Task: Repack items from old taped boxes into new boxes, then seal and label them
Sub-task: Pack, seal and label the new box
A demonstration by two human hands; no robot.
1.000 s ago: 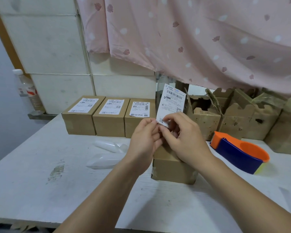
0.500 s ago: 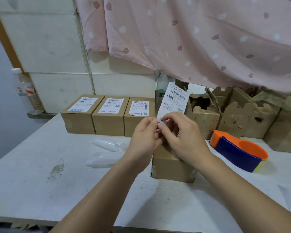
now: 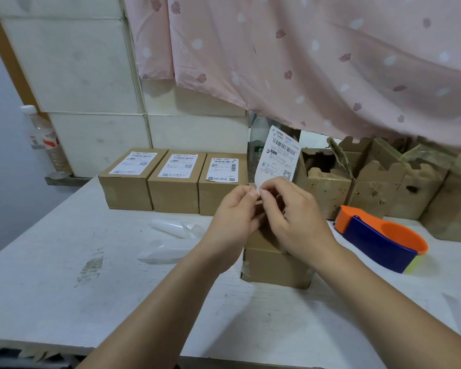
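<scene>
A white shipping label (image 3: 277, 155) with barcodes stands upright above my hands. My left hand (image 3: 233, 214) and my right hand (image 3: 290, 217) both pinch its lower corner, fingertips almost touching. Under my hands sits a small taped brown box (image 3: 274, 265) with no label on it; its top is mostly hidden. Three closed brown boxes (image 3: 175, 182) with labels on top stand in a row behind it to the left. Several worn old boxes (image 3: 378, 182) line the back right, one of them open.
An orange and blue tape dispenser (image 3: 381, 238) lies right of the small box. Clear plastic wrappers (image 3: 171, 241) lie on the white table (image 3: 64, 262) to the left. Plastic bottles stand at the far left (image 3: 41, 137) and behind the label. A pink curtain (image 3: 304, 62) hangs above.
Both hands have stayed together at the label's bottom corner, working it between the fingertips. The label has tilted slightly. The boxes and tape dispenser have not moved.
</scene>
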